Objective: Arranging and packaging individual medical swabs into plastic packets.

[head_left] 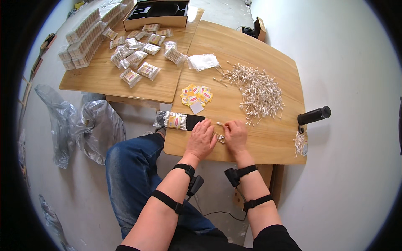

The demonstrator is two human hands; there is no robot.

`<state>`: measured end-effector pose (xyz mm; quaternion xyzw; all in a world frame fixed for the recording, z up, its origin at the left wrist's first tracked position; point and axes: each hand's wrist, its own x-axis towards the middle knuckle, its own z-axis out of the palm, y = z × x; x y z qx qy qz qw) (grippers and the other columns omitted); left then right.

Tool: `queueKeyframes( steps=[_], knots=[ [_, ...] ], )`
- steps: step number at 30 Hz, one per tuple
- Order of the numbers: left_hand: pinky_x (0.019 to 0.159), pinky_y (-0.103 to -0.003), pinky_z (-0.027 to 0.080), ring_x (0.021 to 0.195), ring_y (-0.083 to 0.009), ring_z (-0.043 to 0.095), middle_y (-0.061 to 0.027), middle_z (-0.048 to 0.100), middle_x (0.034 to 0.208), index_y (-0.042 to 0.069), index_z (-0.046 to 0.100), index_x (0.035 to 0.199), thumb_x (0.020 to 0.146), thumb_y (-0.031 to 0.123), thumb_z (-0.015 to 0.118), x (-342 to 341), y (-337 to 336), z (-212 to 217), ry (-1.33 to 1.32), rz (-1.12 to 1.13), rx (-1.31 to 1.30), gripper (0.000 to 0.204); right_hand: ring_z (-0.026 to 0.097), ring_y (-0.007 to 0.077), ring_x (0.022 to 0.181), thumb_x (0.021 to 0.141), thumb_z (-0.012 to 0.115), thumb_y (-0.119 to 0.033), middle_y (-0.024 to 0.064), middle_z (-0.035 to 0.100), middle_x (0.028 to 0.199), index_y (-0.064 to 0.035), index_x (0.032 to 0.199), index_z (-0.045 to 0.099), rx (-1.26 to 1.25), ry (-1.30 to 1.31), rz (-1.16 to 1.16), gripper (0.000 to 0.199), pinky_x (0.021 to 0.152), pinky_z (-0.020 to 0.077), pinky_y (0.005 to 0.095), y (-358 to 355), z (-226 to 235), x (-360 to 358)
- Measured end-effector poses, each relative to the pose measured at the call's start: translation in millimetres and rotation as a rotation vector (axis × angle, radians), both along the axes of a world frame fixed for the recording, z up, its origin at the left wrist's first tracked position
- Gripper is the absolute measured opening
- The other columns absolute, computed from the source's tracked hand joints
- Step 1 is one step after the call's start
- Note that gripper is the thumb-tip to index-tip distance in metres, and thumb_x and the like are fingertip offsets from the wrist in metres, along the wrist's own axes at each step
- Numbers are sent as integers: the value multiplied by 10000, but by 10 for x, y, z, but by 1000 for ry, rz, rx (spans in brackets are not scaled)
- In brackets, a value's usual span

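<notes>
Side by side at the table's near edge are both my hands. My left hand (201, 139) lies flat with its fingers stretched forward, at the right end of a black strip (194, 122). On that strip's left part sits a clear bag of cotton swabs (173, 121) with a yellow and white card. My right hand (235, 136) is closed in a pinch on a cotton swab (220, 124), its white tip pointing left. Between the hands, several loose swabs (219, 137) lie partly hidden by my fingers. Yellow and white cards (197, 95) are scattered beyond my left hand.
A large heap of cotton swabs (259, 92) spreads at the right. Clear empty-looking bags (203, 62) lie behind. Filled swab packs (134, 59) and stacked packs (86, 39) cover the left table, near an open box (157, 21). A black cylinder (314, 115) stands at the right edge.
</notes>
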<state>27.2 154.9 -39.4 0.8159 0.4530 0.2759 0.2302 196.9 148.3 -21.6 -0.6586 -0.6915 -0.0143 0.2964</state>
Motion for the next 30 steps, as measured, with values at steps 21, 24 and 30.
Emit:
queueKeyframes(
  steps=[21,24,30],
  knots=[
    [1140,-426,240,1337,-241,401,-108,516,1349,87,620,1153,892,301,566,34,-11,15,20,33,114,341,553,295,812,796,673,-152,87,572,820,-85,825,576,-9,-23,-342,122,740,454,416,-22,-159,354],
    [1140,-425,241,1337,-241,402,-109,517,1348,88,623,1147,893,302,566,2,-16,-21,32,41,117,338,561,288,788,799,660,-126,91,583,809,-83,815,594,-24,13,-208,81,721,460,406,-59,-101,125],
    [1141,-421,246,1335,-242,403,-110,517,1342,75,617,1145,892,298,566,11,-12,-14,15,48,112,341,588,273,758,797,677,-121,96,595,821,-74,846,635,-190,363,-150,80,686,478,388,-64,-38,150]
  ],
)
